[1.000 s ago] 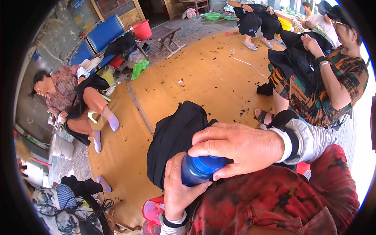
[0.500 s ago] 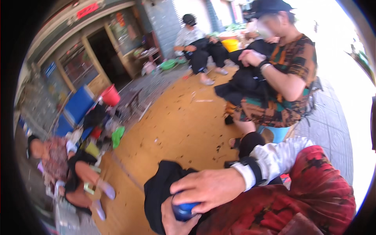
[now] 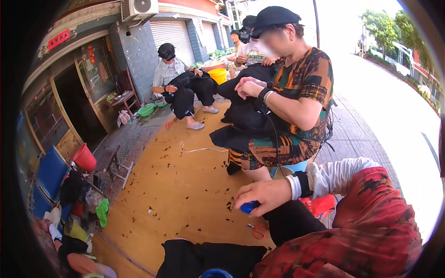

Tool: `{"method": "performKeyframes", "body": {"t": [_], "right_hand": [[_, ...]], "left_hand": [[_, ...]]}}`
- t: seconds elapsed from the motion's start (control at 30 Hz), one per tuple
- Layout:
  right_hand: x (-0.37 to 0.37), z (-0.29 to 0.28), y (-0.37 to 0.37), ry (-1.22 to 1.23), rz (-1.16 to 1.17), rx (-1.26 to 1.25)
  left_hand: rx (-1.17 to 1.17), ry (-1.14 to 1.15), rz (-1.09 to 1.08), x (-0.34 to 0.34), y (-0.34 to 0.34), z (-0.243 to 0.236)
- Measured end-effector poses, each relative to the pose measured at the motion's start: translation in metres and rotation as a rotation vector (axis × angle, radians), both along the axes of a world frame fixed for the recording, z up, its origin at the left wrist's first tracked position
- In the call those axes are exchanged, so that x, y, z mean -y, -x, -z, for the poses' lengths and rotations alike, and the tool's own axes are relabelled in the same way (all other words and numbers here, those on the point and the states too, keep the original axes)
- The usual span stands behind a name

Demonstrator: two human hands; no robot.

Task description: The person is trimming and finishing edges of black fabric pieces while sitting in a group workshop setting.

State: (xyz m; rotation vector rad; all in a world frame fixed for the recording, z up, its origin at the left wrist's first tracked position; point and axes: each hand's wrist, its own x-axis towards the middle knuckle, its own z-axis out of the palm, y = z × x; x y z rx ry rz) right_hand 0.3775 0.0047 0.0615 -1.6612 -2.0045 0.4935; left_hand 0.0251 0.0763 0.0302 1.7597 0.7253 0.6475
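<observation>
My right hand reaches out past my knee, its fingers closed round a small blue lid. Below, at the lower edge, the round top of a dark blue container shows; the rest of it is cut off. Black cloth lies around and behind that container. My left hand is out of view. Scissors with red handles rest on the brown ground sheet, just below my right hand.
A co-worker sits close on the right with black cloth on their lap. Farther back another person handles black cloth near a yellow bucket. A red bucket and a stool stand left. Dark scraps dot the sheet.
My hands were together round the blue container; now my right hand is away to the upper right with the blue lid. The left hand has left view. The view has swung right.
</observation>
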Motion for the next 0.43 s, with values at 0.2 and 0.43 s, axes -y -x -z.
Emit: {"method": "performKeyframes", "body": {"t": [0.2,0.43], "right_hand": [[0.041,0.054,-0.029,-0.145,0.185,0.038],[0.034,0.082,-0.030,-0.313,0.259,0.460]], "left_hand": [[0.114,0.270,-0.056,-0.013,-0.005,0.016],[-0.103,0.217,0.098,-0.037,0.002,0.039]]}}
